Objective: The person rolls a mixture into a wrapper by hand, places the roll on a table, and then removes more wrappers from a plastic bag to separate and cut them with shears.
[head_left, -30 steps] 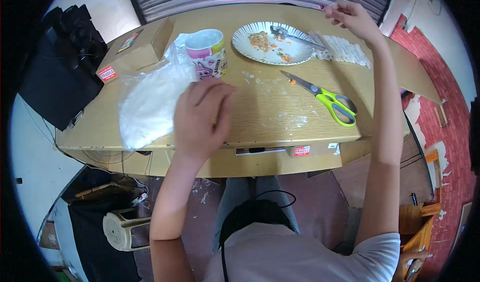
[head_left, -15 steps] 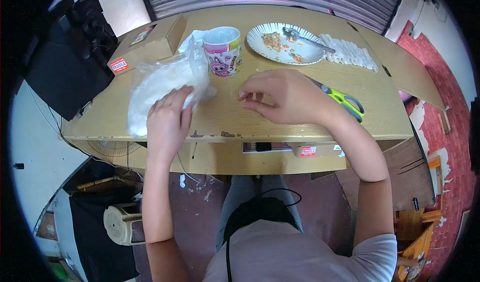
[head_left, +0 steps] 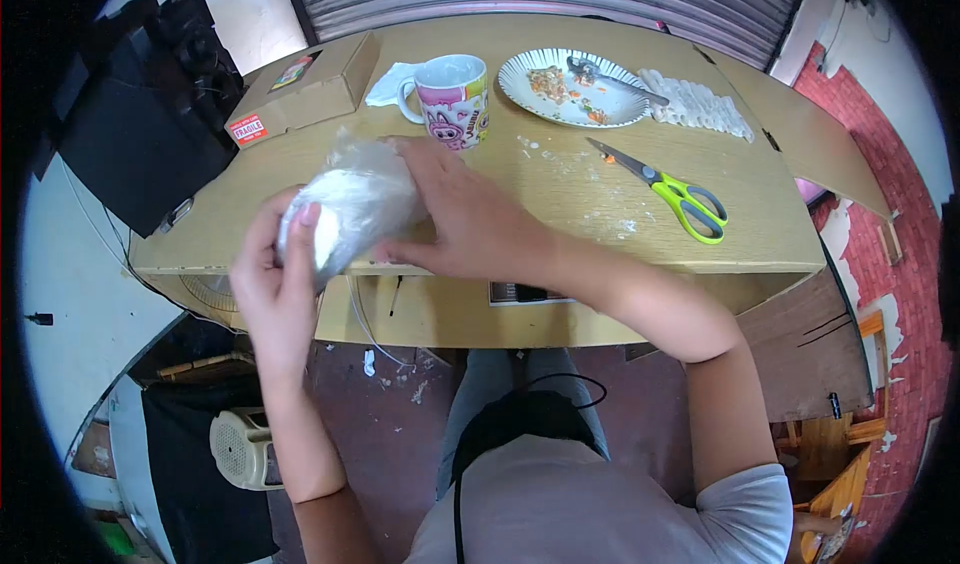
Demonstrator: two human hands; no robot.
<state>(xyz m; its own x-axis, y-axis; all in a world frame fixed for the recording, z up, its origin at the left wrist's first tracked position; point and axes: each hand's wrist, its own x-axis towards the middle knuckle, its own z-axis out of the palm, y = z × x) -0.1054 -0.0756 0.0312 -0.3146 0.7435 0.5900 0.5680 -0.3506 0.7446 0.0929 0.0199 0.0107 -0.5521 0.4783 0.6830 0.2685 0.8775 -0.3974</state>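
Table, plastic bag now compact between left hand and right hand.

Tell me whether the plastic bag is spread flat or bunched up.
Bunched up: the plastic bag is gathered into a creased bundle between the left hand and right hand.

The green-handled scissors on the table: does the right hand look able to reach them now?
Probably yes, if the right hand first leaves the plastic bag; nothing appears to block its way to the scissors.
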